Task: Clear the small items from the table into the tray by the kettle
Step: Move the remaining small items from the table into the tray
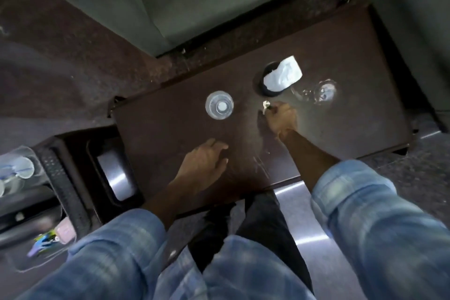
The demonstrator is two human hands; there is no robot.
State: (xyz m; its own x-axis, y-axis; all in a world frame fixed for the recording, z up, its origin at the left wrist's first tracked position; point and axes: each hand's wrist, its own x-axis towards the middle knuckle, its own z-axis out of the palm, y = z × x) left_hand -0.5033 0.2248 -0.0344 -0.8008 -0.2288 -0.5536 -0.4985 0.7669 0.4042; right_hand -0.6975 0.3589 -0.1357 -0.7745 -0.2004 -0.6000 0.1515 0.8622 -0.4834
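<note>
A dark brown table [341,39] is viewed from above, with grey seating along its far edge. No tray or kettle can be identified with certainty; a recessed unit with clear cups lies to the left, well apart from the table, so the carry distance is judged considerable.

The left hand [207,158] is laid on the table top with fingers relaxed and apart, holding nothing. The right hand [281,118] is curled, its fingertips pinched on a small metal item [266,106], apparently a key, at table level near the middle.

A crumpled white wrapper [283,75] is draped over a round black dish [264,80]; a sleeve passing close could drag it off. An overturned clear glass [325,91] lies just right of the dish and could be rolled by a knock. A clear plastic cup [219,105] stands upright to the left, light enough to be tipped by the returning arm.

The pinch on the metal item is shallow; a slip during the lift is judged the likeliest fault.
</note>
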